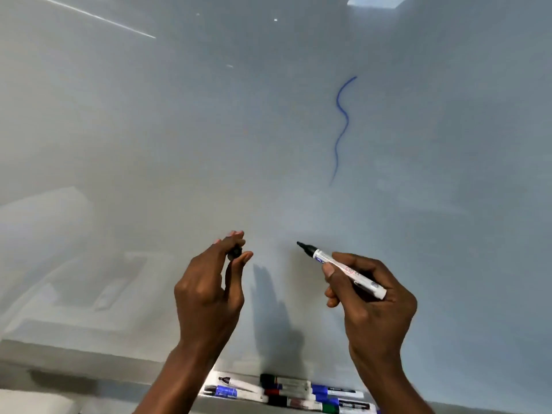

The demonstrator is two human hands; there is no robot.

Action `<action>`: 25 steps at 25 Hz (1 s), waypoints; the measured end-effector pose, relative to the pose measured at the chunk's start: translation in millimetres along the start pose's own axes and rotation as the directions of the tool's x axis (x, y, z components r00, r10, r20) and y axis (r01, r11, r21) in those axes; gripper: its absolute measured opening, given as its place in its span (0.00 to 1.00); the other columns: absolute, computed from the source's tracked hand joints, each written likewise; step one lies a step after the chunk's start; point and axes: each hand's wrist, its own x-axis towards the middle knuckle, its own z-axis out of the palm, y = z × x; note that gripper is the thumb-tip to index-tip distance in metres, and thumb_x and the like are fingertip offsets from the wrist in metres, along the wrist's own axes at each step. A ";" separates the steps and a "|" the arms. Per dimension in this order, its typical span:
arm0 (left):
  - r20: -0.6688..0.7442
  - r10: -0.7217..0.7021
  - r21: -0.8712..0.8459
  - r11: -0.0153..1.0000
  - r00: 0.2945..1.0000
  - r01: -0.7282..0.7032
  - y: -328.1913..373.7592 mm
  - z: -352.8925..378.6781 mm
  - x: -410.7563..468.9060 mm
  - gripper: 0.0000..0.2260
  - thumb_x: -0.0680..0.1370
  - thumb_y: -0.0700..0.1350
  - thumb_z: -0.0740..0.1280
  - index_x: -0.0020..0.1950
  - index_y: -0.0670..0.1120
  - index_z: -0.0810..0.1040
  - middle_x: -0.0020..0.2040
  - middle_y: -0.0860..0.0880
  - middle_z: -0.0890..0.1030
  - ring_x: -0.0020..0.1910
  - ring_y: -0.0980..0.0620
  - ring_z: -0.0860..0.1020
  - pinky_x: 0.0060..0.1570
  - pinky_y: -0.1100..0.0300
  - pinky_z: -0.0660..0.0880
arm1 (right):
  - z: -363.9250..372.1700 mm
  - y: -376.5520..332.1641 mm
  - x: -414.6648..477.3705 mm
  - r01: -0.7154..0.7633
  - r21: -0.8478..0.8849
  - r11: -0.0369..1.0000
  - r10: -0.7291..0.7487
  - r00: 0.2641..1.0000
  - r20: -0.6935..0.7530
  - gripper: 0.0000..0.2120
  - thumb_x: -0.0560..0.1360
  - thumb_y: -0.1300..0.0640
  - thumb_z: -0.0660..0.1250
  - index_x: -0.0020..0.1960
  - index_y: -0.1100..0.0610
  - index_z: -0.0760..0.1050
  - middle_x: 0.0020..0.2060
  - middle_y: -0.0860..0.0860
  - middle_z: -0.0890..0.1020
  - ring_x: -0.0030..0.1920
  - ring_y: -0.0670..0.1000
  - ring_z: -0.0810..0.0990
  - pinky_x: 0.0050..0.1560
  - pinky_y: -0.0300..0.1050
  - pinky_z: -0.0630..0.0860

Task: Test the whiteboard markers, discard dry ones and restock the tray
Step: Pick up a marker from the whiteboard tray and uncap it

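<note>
- Progress: one wavy blue line (342, 121) stands on the whiteboard (179, 130), up and to the right of the hands. Judged from this, at least one marker has been tested and writes.
- Current step: a second test is being prepared. No mark shows on the board at the nib of the marker (337, 264) now in hand.
- Right hand (373, 303): fingers and thumb are curled round the marker's barrel in a writing grip. The nib points up and left towards the board.
- Left hand (206, 294): thumb and fingertips pinch a small dark cap (235, 252), raised level with the nib and apart from it.
- Marker appearance: a white barrel with printed labelling, a dark collar and a dark chisel nib. The ink colour cannot be told until a stroke is made.
- Tray (213, 376): mounted along the near edge of the board, below the wrists.
- Tray contents: several capped markers (286, 392) lie side by side, with black, blue, red and green caps or bands.
- Outstanding work, as a judgement: stroke the nib on the board, recap, keep or discard, then test the tray markers and restock. No discard bin or spare stock is in view.
</note>
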 end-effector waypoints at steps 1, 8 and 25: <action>-0.028 0.104 0.026 0.994 0.994 -0.103 0.3 3.9 12.9 0.12 0.84 0.44 0.71 0.65 0.40 0.84 0.60 0.49 0.88 0.54 0.51 0.87 0.56 0.55 0.83 | 5.4 -7.4 13.7 0.059 -0.006 0.998 -0.059 0.998 -0.005 0.09 0.73 0.66 0.78 0.51 0.57 0.87 0.37 0.56 0.86 0.30 0.60 0.82 0.31 0.46 0.80; -0.119 0.386 0.094 0.922 0.915 -0.377 -4.1 32.3 84.8 0.11 0.85 0.40 0.70 0.66 0.36 0.84 0.69 0.42 0.83 0.69 0.44 0.82 0.67 0.43 0.81 | 43.0 -50.9 98.7 0.577 -0.223 0.786 -0.591 0.806 0.004 0.08 0.79 0.58 0.76 0.58 0.58 0.86 0.43 0.52 0.86 0.38 0.56 0.86 0.34 0.55 0.82; -0.134 0.394 0.046 0.919 0.910 -0.391 -16.9 51.0 94.4 0.11 0.87 0.44 0.67 0.61 0.41 0.87 0.73 0.48 0.81 0.72 0.51 0.80 0.59 0.50 0.85 | 57.4 -33.1 104.7 0.669 -0.627 0.399 -0.770 0.616 0.168 0.08 0.80 0.57 0.72 0.56 0.55 0.87 0.38 0.50 0.82 0.34 0.51 0.80 0.31 0.48 0.75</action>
